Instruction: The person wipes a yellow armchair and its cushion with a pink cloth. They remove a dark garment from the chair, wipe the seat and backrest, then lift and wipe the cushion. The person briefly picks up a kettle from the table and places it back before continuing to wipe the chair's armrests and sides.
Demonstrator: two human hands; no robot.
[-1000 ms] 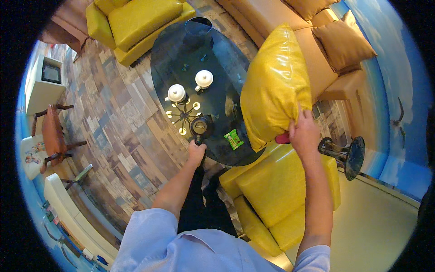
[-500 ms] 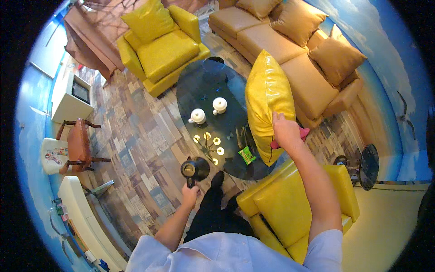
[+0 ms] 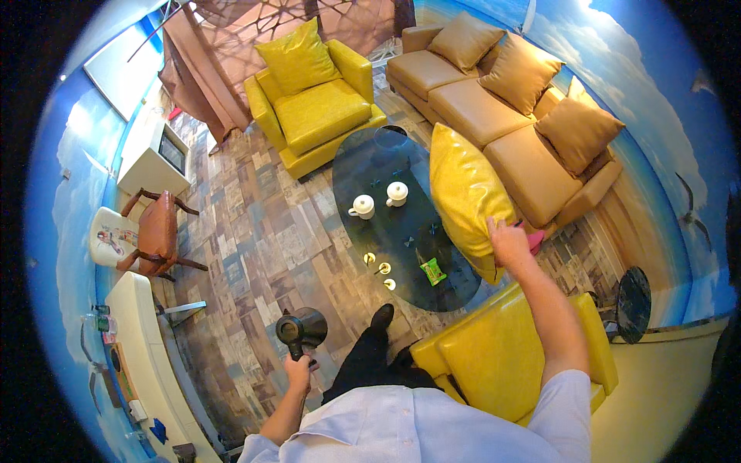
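Observation:
My left hand (image 3: 299,372) is closed round the handle of a dark kettle (image 3: 310,327), held over the floor left of my legs. With my right hand (image 3: 511,243) I grip the near edge of a yellow cushion (image 3: 468,189), which hangs over the right side of the dark oval table (image 3: 361,166). A small part of a pink thing (image 3: 536,240) shows beside that hand; I cannot tell its kind. On the table stand two white lidded cups, one at the left (image 3: 361,206) and one farther right (image 3: 397,194). A green packet (image 3: 433,271) lies near its front end.
A yellow armchair (image 3: 494,347) is close at my right, another (image 3: 316,112) beyond the table. The tan sofa (image 3: 471,108) lines the right wall. A small dark round table (image 3: 634,305) stands at the right, a brown chair (image 3: 158,224) and white counter (image 3: 139,324) at the left.
My view has turned, so the room appears farther right. The kettle in my left hand has moved left, away from the table. My right hand still holds the cushion.

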